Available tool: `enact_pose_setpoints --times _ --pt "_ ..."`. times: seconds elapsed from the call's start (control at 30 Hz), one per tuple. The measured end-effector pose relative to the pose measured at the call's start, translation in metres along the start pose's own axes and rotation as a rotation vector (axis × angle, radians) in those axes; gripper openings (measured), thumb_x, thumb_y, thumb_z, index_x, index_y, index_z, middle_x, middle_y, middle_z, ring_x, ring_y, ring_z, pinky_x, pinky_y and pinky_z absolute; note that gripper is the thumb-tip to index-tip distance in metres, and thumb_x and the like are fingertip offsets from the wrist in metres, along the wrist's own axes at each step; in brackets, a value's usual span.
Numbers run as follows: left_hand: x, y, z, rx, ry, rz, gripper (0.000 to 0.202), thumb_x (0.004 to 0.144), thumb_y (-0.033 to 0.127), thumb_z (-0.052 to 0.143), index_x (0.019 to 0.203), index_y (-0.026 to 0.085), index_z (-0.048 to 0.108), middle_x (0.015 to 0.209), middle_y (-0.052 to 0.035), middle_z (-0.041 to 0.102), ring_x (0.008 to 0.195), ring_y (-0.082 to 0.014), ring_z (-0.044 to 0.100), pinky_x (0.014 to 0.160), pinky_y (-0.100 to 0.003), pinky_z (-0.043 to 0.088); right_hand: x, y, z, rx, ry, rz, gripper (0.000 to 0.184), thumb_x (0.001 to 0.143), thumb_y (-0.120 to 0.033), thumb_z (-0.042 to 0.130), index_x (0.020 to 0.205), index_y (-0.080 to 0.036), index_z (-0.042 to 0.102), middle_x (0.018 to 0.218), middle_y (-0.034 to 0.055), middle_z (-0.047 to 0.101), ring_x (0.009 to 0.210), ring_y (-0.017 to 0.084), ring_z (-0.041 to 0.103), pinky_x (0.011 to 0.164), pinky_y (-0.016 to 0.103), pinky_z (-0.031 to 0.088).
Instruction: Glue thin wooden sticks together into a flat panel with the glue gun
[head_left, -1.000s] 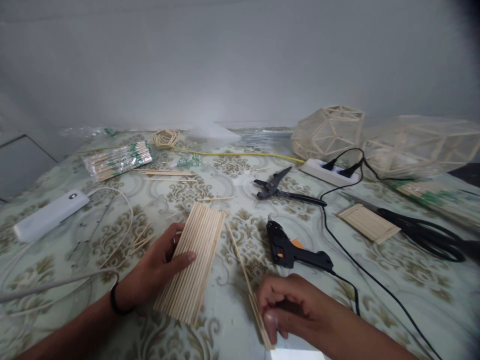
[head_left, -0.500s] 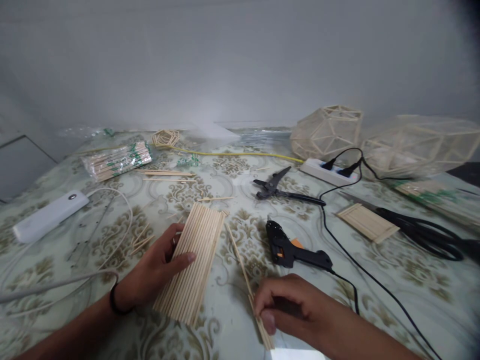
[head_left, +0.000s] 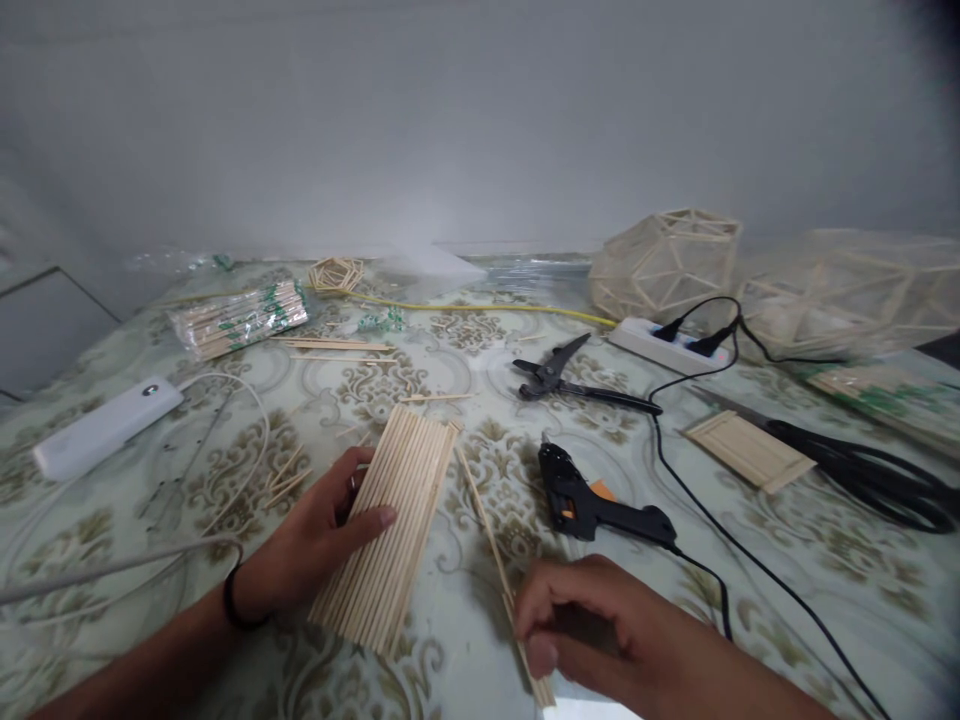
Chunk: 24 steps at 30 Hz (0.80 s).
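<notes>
My left hand point(head_left: 330, 535) grips a flat panel of wooden sticks point(head_left: 394, 525) laid side by side, its thumb across the top and the other fingers at the left edge and behind. The panel slants away from me over the patterned tablecloth. My right hand point(head_left: 577, 620) is curled, thumb and forefinger closed around thin wooden sticks point(head_left: 484, 520) lying to the right of the panel; exactly how many sticks are between the fingertips is hidden. Beyond the right hand lies a black glue gun point(head_left: 596, 495) on its side, with its cord trailing right.
Black-handled cutters point(head_left: 577, 380) lie farther back. At right are large scissors point(head_left: 862, 465), a small wooden panel point(head_left: 750, 450), a power strip point(head_left: 667, 345) and stick-framed shapes point(head_left: 667, 265). Bagged sticks point(head_left: 240, 320) and a white device point(head_left: 109, 425) with a cable are at left.
The view has shifted slightly, so objects on the right appear a little farther right. Both hands keep nearly the same pose, the left one still on the panel.
</notes>
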<state>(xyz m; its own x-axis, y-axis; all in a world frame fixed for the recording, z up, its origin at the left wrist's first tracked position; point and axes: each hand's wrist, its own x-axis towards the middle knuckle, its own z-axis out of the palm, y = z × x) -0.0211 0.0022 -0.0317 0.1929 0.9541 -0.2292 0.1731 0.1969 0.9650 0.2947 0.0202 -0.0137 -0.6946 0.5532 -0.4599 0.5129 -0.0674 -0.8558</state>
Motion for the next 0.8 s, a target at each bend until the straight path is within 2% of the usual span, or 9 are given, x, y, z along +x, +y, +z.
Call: enact_pose_setpoints --times 0.17,0.33,0.43,0.57,0.67,0.8 --pt "-0.0008 0.0027 0.001 -0.006 -0.007 0.01 0.049 0.094 0.053 0.074 0.13 0.024 0.058 0.107 -0.0027 0.07 0.096 -0.0187 0.064 0.083 -0.028 0.053 0.001 0.0051 -0.0004 -0.067 -0.023 0.0 0.053 0.092 -0.067 0.064 0.094 -0.014 0.073 0.089 0.0044 0.067 0.081 0.005 0.051 0.076 0.016 0.037" --pt "0.0002 0.0032 0.0015 -0.001 -0.008 0.033 0.048 0.094 0.052 0.073 0.13 0.024 0.057 0.11 -0.0031 0.071 0.101 -0.0201 0.066 0.087 -0.03 0.054 0.0034 0.0082 0.0013 -0.052 0.007 -0.051 0.052 0.09 -0.066 0.068 0.092 -0.014 0.073 0.088 0.0029 0.065 0.082 0.004 0.051 0.077 0.015 0.037" --pt "0.0006 0.0017 0.0008 -0.006 -0.008 0.036 0.049 0.094 0.051 0.073 0.13 0.023 0.057 0.113 -0.0042 0.071 0.103 -0.0212 0.067 0.088 -0.031 0.055 0.0041 0.0047 0.0022 -0.078 0.022 -0.043 0.052 0.093 -0.064 0.064 0.091 -0.013 0.071 0.088 0.0027 0.064 0.081 0.004 0.05 0.077 0.015 0.037" --pt "-0.0003 0.0002 0.0001 -0.004 -0.003 0.025 0.049 0.092 0.051 0.075 0.129 0.023 0.058 0.106 -0.0027 0.071 0.096 -0.0194 0.067 0.081 -0.028 0.054 0.0036 0.0036 0.0028 -0.131 0.016 -0.029 0.054 0.099 -0.063 0.051 0.091 -0.012 0.066 0.085 0.0025 0.06 0.077 0.003 0.044 0.073 0.016 0.035" --pt "-0.001 -0.0005 -0.0003 -0.017 -0.009 0.015 0.049 0.094 0.052 0.074 0.13 0.023 0.057 0.109 -0.0027 0.071 0.097 -0.0188 0.067 0.08 -0.027 0.053 0.0026 0.0056 0.0037 -0.141 0.027 -0.032 0.053 0.101 -0.062 0.046 0.092 -0.013 0.064 0.087 0.0033 0.06 0.08 0.004 0.046 0.074 0.016 0.037" --pt "-0.0005 -0.0012 -0.0006 -0.03 -0.024 0.008 0.051 0.095 0.053 0.073 0.132 0.023 0.055 0.111 -0.0041 0.072 0.098 -0.0196 0.066 0.082 -0.029 0.054 0.001 0.0057 0.0039 -0.092 0.031 -0.036 0.041 0.1 -0.054 0.051 0.102 -0.015 0.062 0.096 0.004 0.063 0.086 0.005 0.053 0.078 0.016 0.042"
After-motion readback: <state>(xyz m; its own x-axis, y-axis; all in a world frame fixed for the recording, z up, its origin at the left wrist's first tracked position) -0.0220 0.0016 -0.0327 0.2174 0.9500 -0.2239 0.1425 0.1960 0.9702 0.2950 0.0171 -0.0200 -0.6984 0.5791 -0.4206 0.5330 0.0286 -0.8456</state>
